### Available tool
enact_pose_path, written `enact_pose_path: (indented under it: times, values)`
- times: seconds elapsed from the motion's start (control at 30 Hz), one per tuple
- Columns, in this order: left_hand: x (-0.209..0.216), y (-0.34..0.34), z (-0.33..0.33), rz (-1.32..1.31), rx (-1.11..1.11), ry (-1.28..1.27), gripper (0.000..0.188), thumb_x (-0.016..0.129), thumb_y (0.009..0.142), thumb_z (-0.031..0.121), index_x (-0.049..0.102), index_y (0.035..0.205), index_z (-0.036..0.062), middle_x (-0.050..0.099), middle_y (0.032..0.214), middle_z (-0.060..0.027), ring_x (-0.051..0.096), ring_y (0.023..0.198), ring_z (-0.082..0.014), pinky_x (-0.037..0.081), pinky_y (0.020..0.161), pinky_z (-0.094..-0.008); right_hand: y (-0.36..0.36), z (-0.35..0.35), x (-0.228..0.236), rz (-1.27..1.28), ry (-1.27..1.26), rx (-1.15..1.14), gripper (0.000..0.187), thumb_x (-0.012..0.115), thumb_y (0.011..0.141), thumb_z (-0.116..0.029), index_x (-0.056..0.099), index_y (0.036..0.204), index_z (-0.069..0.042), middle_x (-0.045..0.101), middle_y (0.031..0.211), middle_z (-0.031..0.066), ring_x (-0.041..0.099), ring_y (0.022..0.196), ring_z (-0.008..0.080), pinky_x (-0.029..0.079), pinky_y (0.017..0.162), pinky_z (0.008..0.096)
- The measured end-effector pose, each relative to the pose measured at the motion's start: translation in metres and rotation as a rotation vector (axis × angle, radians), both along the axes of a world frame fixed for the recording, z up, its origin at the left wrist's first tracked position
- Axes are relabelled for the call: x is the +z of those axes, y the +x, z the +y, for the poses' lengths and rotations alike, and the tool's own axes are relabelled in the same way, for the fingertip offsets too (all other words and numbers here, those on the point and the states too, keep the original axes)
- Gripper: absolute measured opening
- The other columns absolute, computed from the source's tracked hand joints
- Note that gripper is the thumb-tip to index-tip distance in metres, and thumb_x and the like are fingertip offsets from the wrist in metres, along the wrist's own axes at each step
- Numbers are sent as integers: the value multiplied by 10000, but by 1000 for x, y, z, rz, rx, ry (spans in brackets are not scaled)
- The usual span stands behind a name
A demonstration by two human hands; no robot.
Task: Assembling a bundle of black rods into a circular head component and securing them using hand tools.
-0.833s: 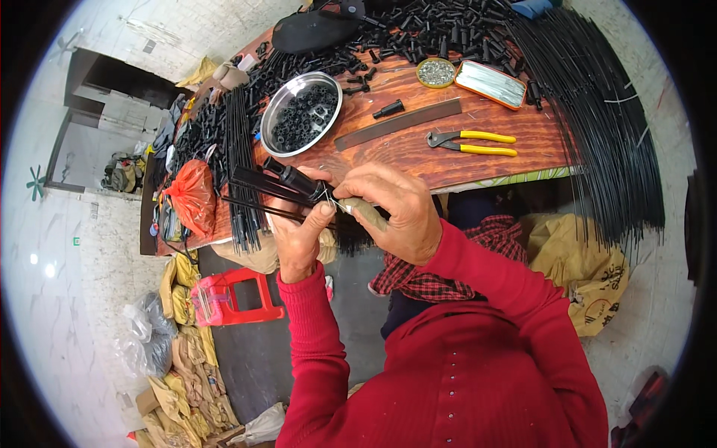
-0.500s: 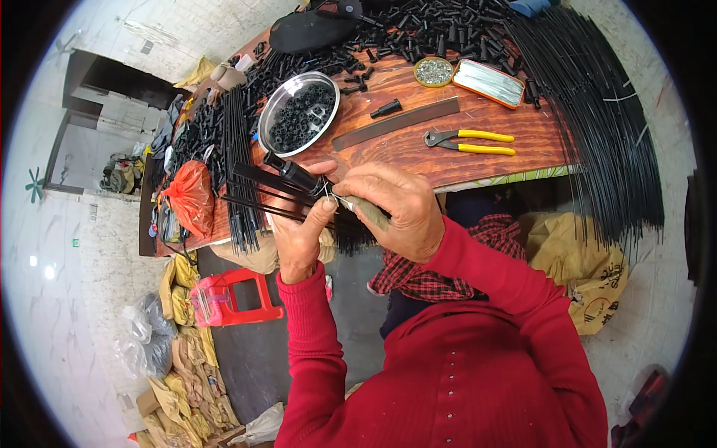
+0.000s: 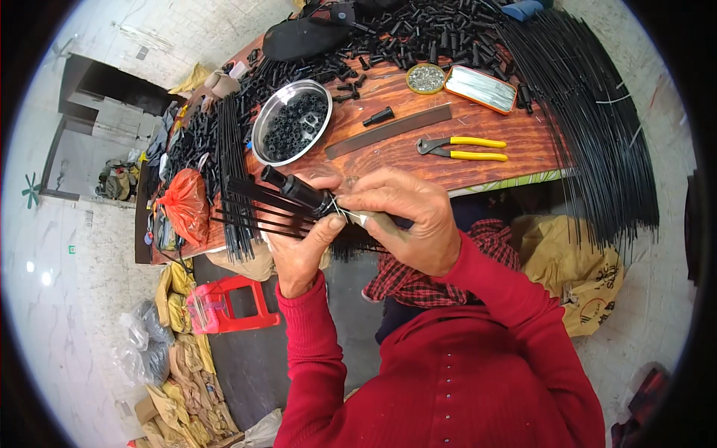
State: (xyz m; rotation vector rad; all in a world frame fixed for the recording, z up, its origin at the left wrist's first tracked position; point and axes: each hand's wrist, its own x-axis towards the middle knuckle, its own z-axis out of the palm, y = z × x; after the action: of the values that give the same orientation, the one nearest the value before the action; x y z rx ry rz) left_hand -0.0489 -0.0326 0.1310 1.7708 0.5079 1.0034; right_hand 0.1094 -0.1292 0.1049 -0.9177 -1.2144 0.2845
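My left hand (image 3: 300, 259) is closed around a black stepped plastic tube (image 3: 302, 192) and several thin black rods (image 3: 258, 196), which look like umbrella ribs and fan out to the left. Thin silver wire (image 3: 338, 208) crosses at the tube's right end, beside my left thumb. My right hand (image 3: 418, 213) is closed in a pinch on that wire, its thumb wrapped in a greyish cover. Both hands are over the near edge of the wooden table (image 3: 403, 164). My fingers partly hide where rods and tube meet.
On the table are a metal bowl (image 3: 262, 151) of small black rings, a flat dark bar (image 3: 388, 131), yellow-handled pincers (image 3: 463, 148), a round tin (image 3: 426, 78) and a tray of silver wires (image 3: 482, 89). Black rods (image 3: 597, 142) overhang the right side. A red stool (image 3: 258, 321) stands lower left.
My right hand has shifted slightly right and down, pulling away from the tube's end. More of the silver wire shows between the hands. The whole view has shifted a little.
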Motion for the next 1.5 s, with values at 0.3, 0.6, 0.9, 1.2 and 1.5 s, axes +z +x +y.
enact_pose_path:
  times: [0.3,0.6,0.9,1.2,1.5]
  values:
    - [13,15,-14,-10,63,-154,401,783,806,11,658,1185,-22,668,1023,-32,615,884,-84,511,795,-236,2,3,-11,-12,-1,-48,393,709,727,122,749,1077,-51,675,956,101,680,854,252,545,720,330]
    - [26,6,-12,115,11,-133,428,812,800,5,671,1204,-23,700,1049,-61,635,938,-108,521,842,-261,-4,-1,-10,-11,-3,-82,450,690,728,152,751,1123,-56,671,996,92,670,822,190,527,691,279]
    - [23,-6,-14,104,-71,-144,476,817,814,23,645,1255,-27,697,1131,-82,644,969,-125,531,868,-279,-10,-10,-5,-86,36,-122,454,724,702,148,745,1112,-46,678,969,96,672,800,205,533,663,293]
    - [15,-6,-4,119,-117,-101,454,785,834,-7,639,1264,-33,698,1120,-78,645,979,-119,528,864,-264,-8,-10,2,-107,-54,-98,459,735,690,138,735,1117,-30,676,982,104,682,838,224,539,676,300]
    - [14,2,3,100,-160,-218,483,769,826,-30,625,1287,-41,714,1119,-121,679,988,-162,544,897,-294,-2,-5,-1,-12,-87,-26,368,702,746,120,739,1088,-12,680,1001,111,691,888,259,550,740,327]
